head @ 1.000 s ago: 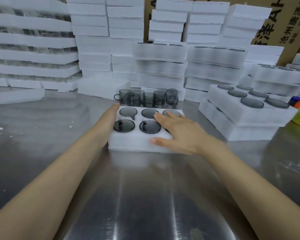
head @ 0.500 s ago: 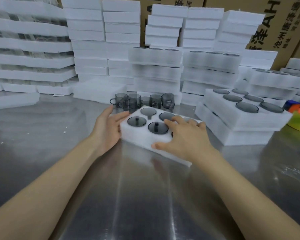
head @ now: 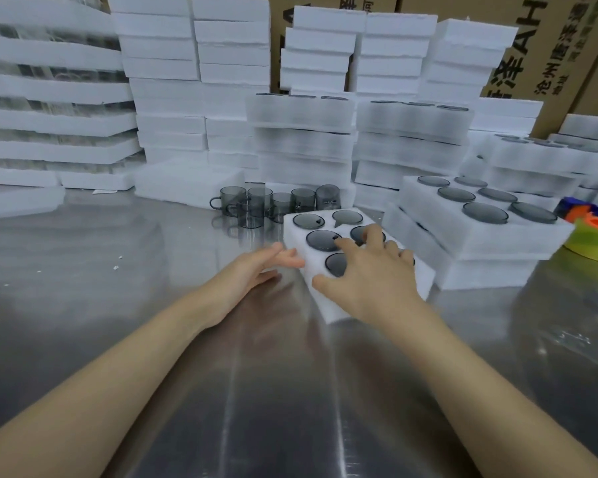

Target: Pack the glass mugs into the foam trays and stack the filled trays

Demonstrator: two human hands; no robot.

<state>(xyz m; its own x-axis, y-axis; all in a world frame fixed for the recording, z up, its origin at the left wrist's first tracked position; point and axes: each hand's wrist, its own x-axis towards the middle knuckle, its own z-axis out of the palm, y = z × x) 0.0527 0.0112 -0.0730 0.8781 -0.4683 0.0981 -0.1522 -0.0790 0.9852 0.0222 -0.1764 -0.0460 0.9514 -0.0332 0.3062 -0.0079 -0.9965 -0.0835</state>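
One foam tray (head: 423, 270), filled, lying askew on the tabletop (head: 118, 305) under the right grip (head: 370, 274); five dark mug rims show ahead of the fingers, and any further cell is hidden beneath the palm

Right grip: spread wide, palm down, fingers resting on the tray top, thumb against its near edge; nothing enclosed

Left grip (head: 256, 270): fingers straight, tips touching the tray's left edge, holding nothing

Loose glass mugs (head: 273, 205): a cluster beyond the left grip, apart from the tray

Stack of filled trays (head: 477, 243): just to the right of the right grip

Handling, as judged: the step in hand is moving the tray onto that stack. Take it with a grip at each side and keep it level before lifting, so the mugs stay seated, then square it over the tray below

Change from half a second back: the tray has turned further and sits nearer the stack; the left grip, then cupped round the corner, now only touches the edge
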